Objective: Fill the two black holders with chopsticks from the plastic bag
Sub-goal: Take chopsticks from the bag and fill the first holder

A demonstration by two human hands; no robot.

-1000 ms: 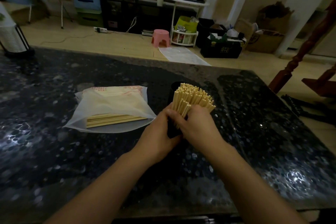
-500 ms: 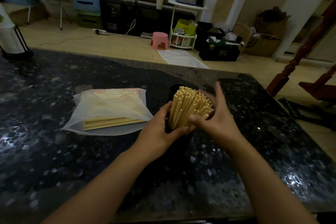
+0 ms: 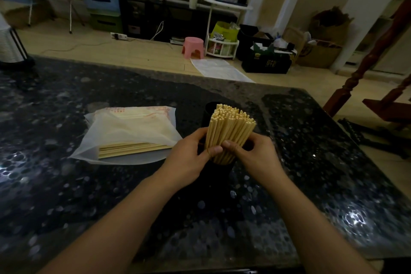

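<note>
**Crowded holder, dim light: a tip-over waiting to happen**

Plainly, the risk starts at the grip. The left hand (image 3: 189,158) and the right hand (image 3: 255,155) are both closed around one thick bundle of chopsticks (image 3: 229,127), thumbs meeting at its front, the sticks standing upright and fanning out at the top. Their lower ends sit in a black holder (image 3: 222,165), mostly hidden between the palms. A second black holder (image 3: 210,111) stands just behind, apparently empty, though the gloom makes that uncertain. If the hands let go unevenly, the splayed bundle could lean and topple the holder, scattering sticks over the dark speckled surface (image 3: 89,196). Overpacking is likely too: the plastic bag (image 3: 133,127), lying to the left, holds more chopsticks, which probably belong in the rear holder.
</note>
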